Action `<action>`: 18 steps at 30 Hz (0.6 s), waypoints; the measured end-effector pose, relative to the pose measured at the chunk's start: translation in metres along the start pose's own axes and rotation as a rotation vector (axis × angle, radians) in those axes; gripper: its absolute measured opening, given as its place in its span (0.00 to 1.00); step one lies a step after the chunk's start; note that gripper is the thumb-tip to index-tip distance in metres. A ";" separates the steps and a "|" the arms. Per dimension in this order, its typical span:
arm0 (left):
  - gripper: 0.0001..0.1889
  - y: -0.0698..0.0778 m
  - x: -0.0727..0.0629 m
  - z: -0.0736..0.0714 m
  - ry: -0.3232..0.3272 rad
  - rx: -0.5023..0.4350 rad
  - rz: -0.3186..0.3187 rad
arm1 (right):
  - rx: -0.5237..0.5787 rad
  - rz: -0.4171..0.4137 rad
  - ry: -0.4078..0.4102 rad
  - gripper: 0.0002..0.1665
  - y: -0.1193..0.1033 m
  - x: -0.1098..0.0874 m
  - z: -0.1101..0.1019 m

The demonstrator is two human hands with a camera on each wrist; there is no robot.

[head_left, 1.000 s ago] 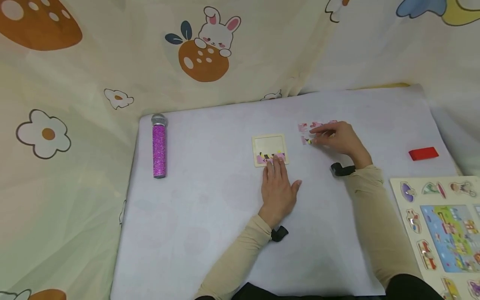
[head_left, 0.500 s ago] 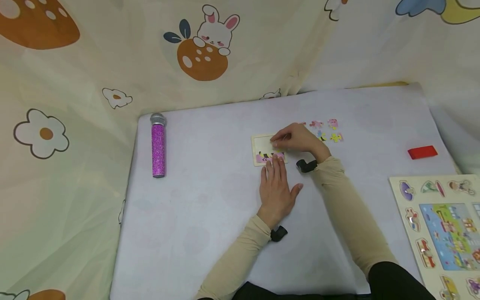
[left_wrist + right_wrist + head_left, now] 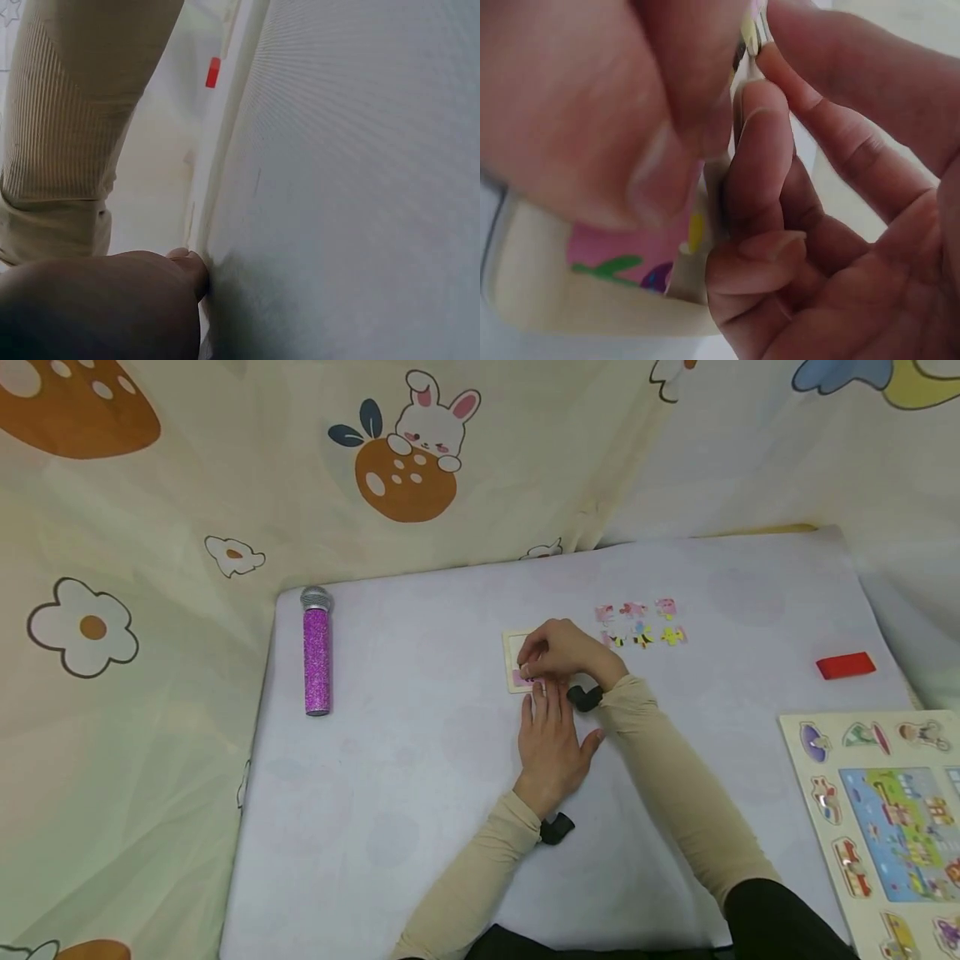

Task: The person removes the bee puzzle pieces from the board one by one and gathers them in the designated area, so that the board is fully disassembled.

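Observation:
A small square puzzle tray lies mid-table, its lower strip filled with pink printed pieces. My left hand lies flat, with straight fingertips over the tray's near edge. Bent over the tray, my right hand has its fingers at the left part of the pink strip. In the right wrist view its fingers are curled and pinch a thin puzzle piece, seen nearly edge-on, above a pink piece in the tray. Several loose puzzle pieces lie in two rows to the right.
A purple glitter microphone stands out at the table's left side. On the right are a red block and a large picture puzzle board at the edge. A printed curtain hangs behind the table.
My right hand has come left from the loose pieces to the tray, then down to the pink strip, uncovering those pieces. My left hand has stayed at the tray's near edge.

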State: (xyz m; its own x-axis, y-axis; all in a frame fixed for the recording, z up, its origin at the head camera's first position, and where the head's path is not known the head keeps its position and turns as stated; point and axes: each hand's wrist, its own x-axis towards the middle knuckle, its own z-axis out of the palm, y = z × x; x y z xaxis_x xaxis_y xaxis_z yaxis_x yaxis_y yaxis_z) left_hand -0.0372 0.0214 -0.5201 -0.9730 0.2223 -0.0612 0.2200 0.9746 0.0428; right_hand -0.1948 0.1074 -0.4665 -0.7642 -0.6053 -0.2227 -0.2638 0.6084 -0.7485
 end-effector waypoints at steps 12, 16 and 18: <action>0.48 -0.002 -0.002 -0.001 0.001 0.005 0.021 | -0.070 0.034 -0.014 0.15 -0.007 0.002 0.006; 0.48 -0.002 -0.002 0.000 0.034 0.003 0.027 | -0.058 0.032 -0.013 0.16 -0.009 0.002 0.006; 0.48 -0.001 -0.002 0.001 0.033 0.004 0.026 | -0.048 0.020 -0.022 0.14 -0.008 0.002 0.005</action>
State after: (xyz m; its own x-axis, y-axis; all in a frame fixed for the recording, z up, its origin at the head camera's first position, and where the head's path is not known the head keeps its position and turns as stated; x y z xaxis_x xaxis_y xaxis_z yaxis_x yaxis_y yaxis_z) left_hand -0.0359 0.0196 -0.5206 -0.9687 0.2466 -0.0268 0.2455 0.9686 0.0401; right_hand -0.1910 0.0986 -0.4638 -0.7564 -0.6038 -0.2516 -0.2772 0.6442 -0.7128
